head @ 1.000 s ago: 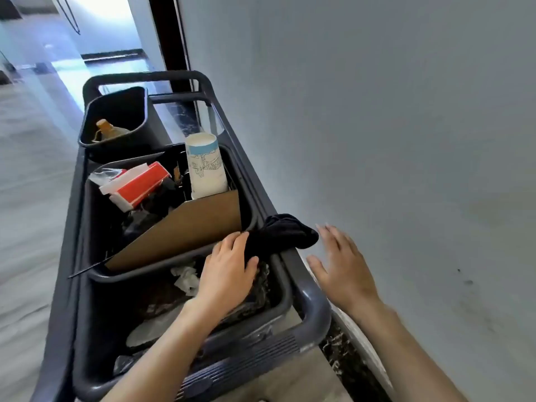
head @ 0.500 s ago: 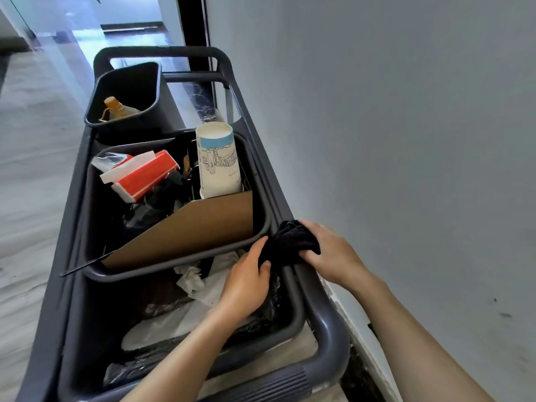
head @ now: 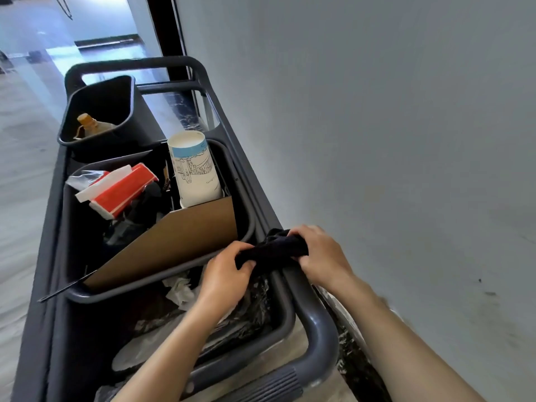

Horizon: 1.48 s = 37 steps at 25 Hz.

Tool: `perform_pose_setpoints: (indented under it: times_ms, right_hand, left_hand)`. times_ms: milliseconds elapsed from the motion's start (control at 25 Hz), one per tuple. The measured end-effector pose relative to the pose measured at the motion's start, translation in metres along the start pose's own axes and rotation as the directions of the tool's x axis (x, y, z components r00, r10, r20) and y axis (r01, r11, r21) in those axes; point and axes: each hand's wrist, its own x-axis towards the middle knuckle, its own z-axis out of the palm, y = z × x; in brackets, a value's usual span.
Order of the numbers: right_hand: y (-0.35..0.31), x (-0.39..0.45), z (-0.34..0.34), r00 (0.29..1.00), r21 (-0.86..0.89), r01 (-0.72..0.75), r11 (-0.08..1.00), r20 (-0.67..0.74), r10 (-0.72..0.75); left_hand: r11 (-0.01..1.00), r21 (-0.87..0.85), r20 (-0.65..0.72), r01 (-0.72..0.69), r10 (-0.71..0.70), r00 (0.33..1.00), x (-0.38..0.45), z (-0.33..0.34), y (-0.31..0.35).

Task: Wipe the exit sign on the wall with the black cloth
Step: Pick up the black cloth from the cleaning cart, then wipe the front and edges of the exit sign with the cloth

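Both hands grip the bunched black fabric cloth [head: 271, 249] at the dark grey plastic cart [head: 319, 323] rail: left hand [head: 224, 278] and right hand [head: 320, 256] fingers closed on it. Wiping is unstarted (no exit sign visible).

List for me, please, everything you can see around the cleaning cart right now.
cart: one, dark grey, beside the wall
wall: one, pale grey, right of the cart
small bin: one, black, far end of the cart
bottle: one, amber cap, inside the small bin
paper cup: one, white with blue print, upright in the middle tub
red box: one, red and white, in the middle tub
cardboard sheet: one, brown, leaning in the middle tub
crumpled paper: some, white, in the near tub
black cloth: one, black, over the cart rail
left hand: one, fingers gripping the cloth
right hand: one, fingers gripping the cloth
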Motion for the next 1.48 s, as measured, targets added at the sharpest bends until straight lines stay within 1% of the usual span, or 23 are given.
perform_pose_setpoints:
  times_ms: [120,280,360,480,560,680,720,880,960,1160,1200,1240,1320,1360,1400,1480]
  right_hand:
    - [-0.003,-0.011,-0.012,0.999,0.022,0.008,1.0,-0.054,-0.006]
    - [-0.006,-0.034,-0.038,0.985,0.082,0.007,0.997,-0.17,0.007]
    - [-0.004,-0.048,-0.053,0.974,0.109,-0.003,0.994,-0.226,0.028]
    - [0.01,-0.081,-0.081,0.94,0.171,-0.048,0.984,-0.325,0.103]
    - [0.024,-0.109,-0.102,0.904,0.217,-0.08,0.973,-0.396,0.162]
    - [0.048,-0.158,-0.132,0.831,0.31,-0.117,0.943,-0.489,0.264]
    - [0.055,-0.173,-0.139,0.807,0.354,-0.124,0.927,-0.507,0.302]
    - [0.093,-0.25,-0.169,0.671,0.481,-0.182,0.858,-0.577,0.465]
    - [0.114,-0.285,-0.176,0.613,0.518,-0.205,0.83,-0.593,0.522]
    - [0.16,-0.344,-0.172,0.474,0.624,-0.188,0.758,-0.619,0.627]
    - [0.17,-0.352,-0.168,0.451,0.651,-0.182,0.737,-0.611,0.65]
    - [0.181,-0.359,-0.163,0.432,0.681,-0.171,0.712,-0.597,0.675]
    - [0.204,-0.369,-0.149,0.385,0.763,-0.123,0.634,-0.552,0.739]
    - [0.214,-0.372,-0.142,0.362,0.802,-0.091,0.591,-0.526,0.77]
    - [0.226,-0.375,-0.133,0.343,0.832,-0.057,0.551,-0.502,0.794]
    - [0.249,-0.378,-0.112,0.322,0.883,0.018,0.47,-0.45,0.833]
  left_hand:
    - [0.997,-0.02,-0.018,-0.077,0.077,0.997,-0.007,-0.009,0.017]
    - [0.978,-0.102,-0.037,-0.184,0.181,0.983,-0.016,-0.013,0.046]
    - [0.964,-0.177,-0.02,-0.199,0.199,0.98,-0.02,-0.01,0.063]
    - [0.93,-0.287,0.034,-0.23,0.25,0.968,-0.033,0.006,0.1]
    - [0.895,-0.367,0.1,-0.254,0.31,0.946,-0.044,0.024,0.126]
    - [0.871,-0.414,0.243,-0.264,0.385,0.89,-0.063,0.062,0.162]
    - [0.863,-0.427,0.285,-0.269,0.411,0.866,-0.069,0.075,0.172]
    - [0.828,-0.448,0.41,-0.337,0.526,0.745,-0.101,0.138,0.216]
    - [0.821,-0.456,0.468,-0.342,0.549,0.693,-0.118,0.168,0.233]
    - [0.824,-0.503,0.564,-0.261,0.542,0.623,-0.156,0.234,0.25]
    - [0.831,-0.516,0.59,-0.209,0.522,0.617,-0.162,0.247,0.249]
    - [0.836,-0.533,0.621,-0.127,0.489,0.612,-0.166,0.259,0.246]
    - [0.832,-0.553,0.682,0.044,0.422,0.598,-0.171,0.284,0.235]
    - [0.823,-0.56,0.7,0.099,0.406,0.588,-0.173,0.294,0.228]
    - [0.818,-0.558,0.718,0.137,0.393,0.575,-0.175,0.307,0.221]
    - [0.833,-0.527,0.751,0.167,0.365,0.55,-0.178,0.333,0.203]
